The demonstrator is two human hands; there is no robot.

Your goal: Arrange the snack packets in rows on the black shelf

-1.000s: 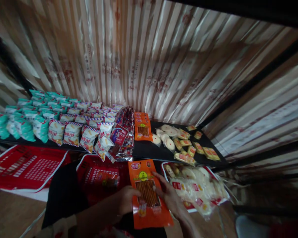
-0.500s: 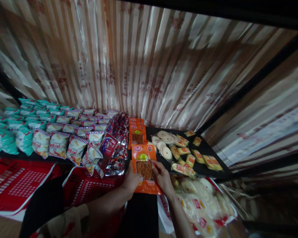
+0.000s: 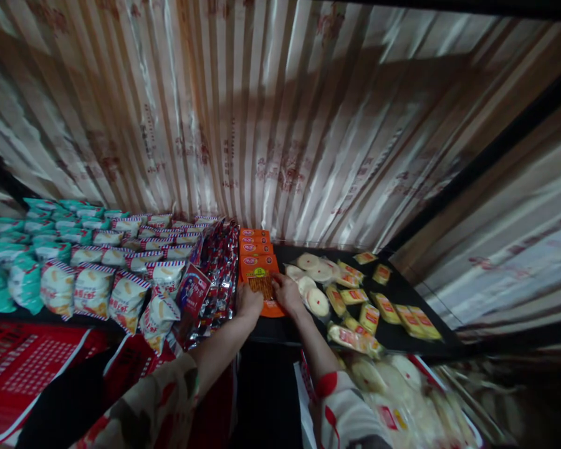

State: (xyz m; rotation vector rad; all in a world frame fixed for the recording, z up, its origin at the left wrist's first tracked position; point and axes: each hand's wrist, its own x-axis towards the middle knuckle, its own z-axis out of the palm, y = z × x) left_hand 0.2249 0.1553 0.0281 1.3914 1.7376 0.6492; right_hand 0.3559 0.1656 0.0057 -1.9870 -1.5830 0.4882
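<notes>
- Through the head camera I see the orange snack packet with brown strips behind its window, lying face up at the front of a row of matching orange packets on the black shelf.
- The left hand is partly curled, its grip closed on the packet's left edge; I can't tell how far its fingers reach underneath.
- The right hand is loosely closed on the right edge, fingertips against the front beside the window.
- I judge the packet light and flat: a smooth film skin, probably slick, with strips that should bend a little and give the middle some body.
- I'd take hold at both side edges, level with the window, since the film ends would likely fold if pinched alone.
- I'd press softly over the window, where a hard squeeze could crease the film or crush the strips.
- I'd mind the sides too: shiny foil pouches crowd the left, and clear-wrapped white discs lie near the right hand.
</notes>
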